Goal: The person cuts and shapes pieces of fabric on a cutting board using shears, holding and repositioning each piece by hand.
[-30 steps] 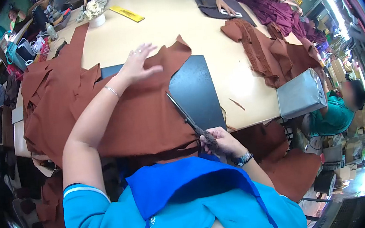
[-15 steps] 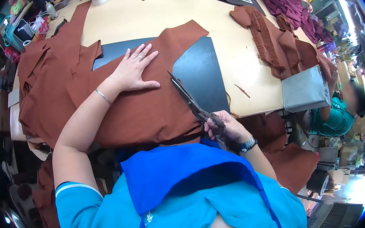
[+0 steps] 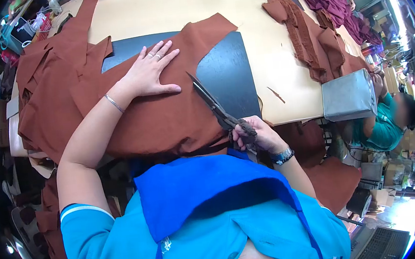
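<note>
My left hand point(image 3: 151, 73) lies flat with fingers spread on a large piece of reddish-brown fabric point(image 3: 152, 122). My right hand point(image 3: 263, 135) is closed round the wrapped handles of a pair of dark scissors point(image 3: 212, 103). The blades point forward and left, lying along the cut edge of the fabric with the tip over the cloth. Whether the blades are fully together is hard to make out. Under the fabric is a dark board point(image 3: 229, 72), bare to the right of the scissors.
The board rests on a pale table point(image 3: 282, 72). More brown fabric point(image 3: 331, 50) and a grey metal box point(image 3: 348, 97) are at the right, with a thin scrap point(image 3: 275, 94) nearer. Maroon cloth point(image 3: 328, 5) is piled beyond. A co-worker point(image 3: 384, 122) is beside the box.
The view has tilted slightly, so the table sits higher. Both my hands and the scissors hold nearly the same place on the fabric. Another person's hand at the far edge has left view.
</note>
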The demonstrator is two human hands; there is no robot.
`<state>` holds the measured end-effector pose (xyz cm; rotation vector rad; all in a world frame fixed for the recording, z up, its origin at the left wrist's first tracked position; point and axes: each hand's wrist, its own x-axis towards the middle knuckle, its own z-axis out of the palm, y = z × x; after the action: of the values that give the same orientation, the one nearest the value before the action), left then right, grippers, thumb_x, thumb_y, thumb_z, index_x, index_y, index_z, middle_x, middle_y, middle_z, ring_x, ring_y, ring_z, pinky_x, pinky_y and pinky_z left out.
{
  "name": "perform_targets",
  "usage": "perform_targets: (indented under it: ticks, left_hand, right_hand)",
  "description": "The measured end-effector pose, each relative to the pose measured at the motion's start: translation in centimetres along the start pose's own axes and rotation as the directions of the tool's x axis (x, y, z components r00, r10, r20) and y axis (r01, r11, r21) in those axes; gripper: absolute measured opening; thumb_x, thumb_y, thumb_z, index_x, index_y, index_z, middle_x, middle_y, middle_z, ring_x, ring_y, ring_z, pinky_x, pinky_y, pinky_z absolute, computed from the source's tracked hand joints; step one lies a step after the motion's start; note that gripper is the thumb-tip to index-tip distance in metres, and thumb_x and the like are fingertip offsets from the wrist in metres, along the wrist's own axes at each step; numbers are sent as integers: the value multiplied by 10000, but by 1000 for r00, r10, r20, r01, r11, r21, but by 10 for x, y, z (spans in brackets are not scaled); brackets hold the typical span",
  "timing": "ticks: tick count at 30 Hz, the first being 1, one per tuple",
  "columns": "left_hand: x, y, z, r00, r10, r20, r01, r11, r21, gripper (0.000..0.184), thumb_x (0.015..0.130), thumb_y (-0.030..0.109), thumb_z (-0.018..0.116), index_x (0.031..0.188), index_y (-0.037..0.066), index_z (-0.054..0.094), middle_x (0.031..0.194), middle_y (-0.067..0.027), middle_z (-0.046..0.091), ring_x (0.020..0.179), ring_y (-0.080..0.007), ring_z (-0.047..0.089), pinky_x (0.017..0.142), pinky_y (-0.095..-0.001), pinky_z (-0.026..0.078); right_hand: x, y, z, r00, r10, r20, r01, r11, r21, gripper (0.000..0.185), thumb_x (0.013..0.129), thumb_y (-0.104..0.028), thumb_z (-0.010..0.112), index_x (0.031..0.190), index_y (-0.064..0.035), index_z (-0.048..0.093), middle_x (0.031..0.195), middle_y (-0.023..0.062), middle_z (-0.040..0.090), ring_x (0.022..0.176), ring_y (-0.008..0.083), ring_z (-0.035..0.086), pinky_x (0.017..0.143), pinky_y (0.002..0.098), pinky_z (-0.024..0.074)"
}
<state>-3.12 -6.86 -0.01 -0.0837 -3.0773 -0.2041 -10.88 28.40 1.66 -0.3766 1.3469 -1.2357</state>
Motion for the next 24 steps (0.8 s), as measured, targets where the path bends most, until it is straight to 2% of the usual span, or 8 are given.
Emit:
perform_targets:
  ticks: [3, 6, 15, 24]
  left_hand:
    - [-1, 0, 3, 1000, -25, -11, 25, 999, 25, 1023, 736, 783, 517, 1485, 131, 273, 1557, -168, 179, 1444, -343, 142, 1135, -584, 139]
    - [-2, 1, 6, 998, -57, -6, 57, 998, 34, 1035, 722, 756, 567, 1502, 163, 235, 1566, -145, 161, 1450, -328, 127, 1131, -591, 136]
    - [-7, 11, 8, 997, -81, -19, 81, 996, 40, 1032, 723, 769, 550, 1497, 158, 248, 1565, -148, 159, 1444, -343, 139, 1127, -604, 130]
    - [-13, 26, 12, 975, -218, -39, 220, 975, 43, 1027, 733, 794, 508, 1499, 163, 245, 1559, -165, 174, 1446, -344, 136, 1135, -590, 108]
  right_hand:
    - [-2, 6, 1, 1000, -14, -14, 15, 1000, 4, 240, 905, -290, 657, 887, -52, 635, 791, 18, 633, 649, 74, 607, 572, 221, 514]
    - [-2, 11, 3, 1000, -22, -20, 22, 1000, 20, 243, 902, -294, 660, 878, -54, 636, 786, 16, 633, 643, 73, 605, 571, 218, 512]
    - [-2, 2, 13, 998, -24, -50, 25, 1000, 12, 236, 906, -284, 654, 872, -50, 641, 779, 14, 629, 636, 73, 603, 574, 224, 515]
    - [-2, 15, 14, 997, -35, -72, 40, 997, 65, 223, 912, -276, 646, 900, -53, 647, 777, 20, 634, 641, 83, 612, 576, 227, 527]
